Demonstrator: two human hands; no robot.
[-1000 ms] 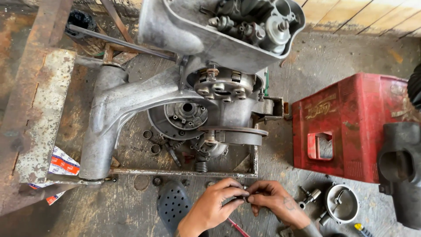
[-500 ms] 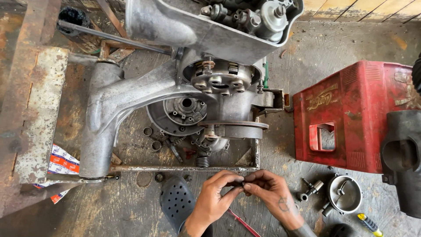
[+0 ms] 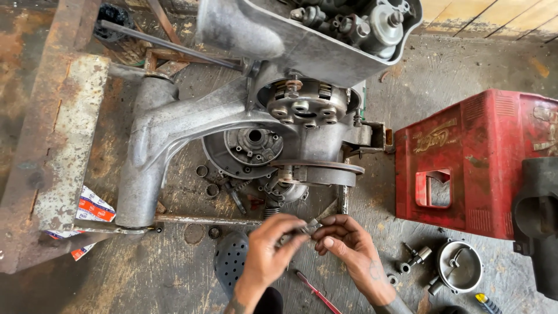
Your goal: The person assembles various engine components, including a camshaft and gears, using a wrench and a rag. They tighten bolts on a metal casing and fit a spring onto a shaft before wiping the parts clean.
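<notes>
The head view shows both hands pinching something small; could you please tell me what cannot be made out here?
- Small metal part, head view: mostly covered by the fingers of the left hand and right hand; its kind is unclear.
- Dark housing: cut off by the right edge.
- Screwdriver: runs off the bottom edge.

I see my left hand (image 3: pixel 268 249) and right hand (image 3: pixel 347 244) meeting near the bottom centre, fingertips pinching 1 small metal part (image 3: pixel 309 227) between them; what kind of part it is I cannot tell. Just beyond them stands a grey engine casing (image 3: pixel 174 125) on a thin metal frame (image 3: pixel 203 220). A red crate (image 3: pixel 482 157) sits to the right, well apart from my hands. Near my right wrist lie a round metal cup (image 3: pixel 459 266) and a red-handled tool (image 3: pixel 317 291). A perforated grey disc (image 3: pixel 229 259) lies beside my left wrist.
</notes>
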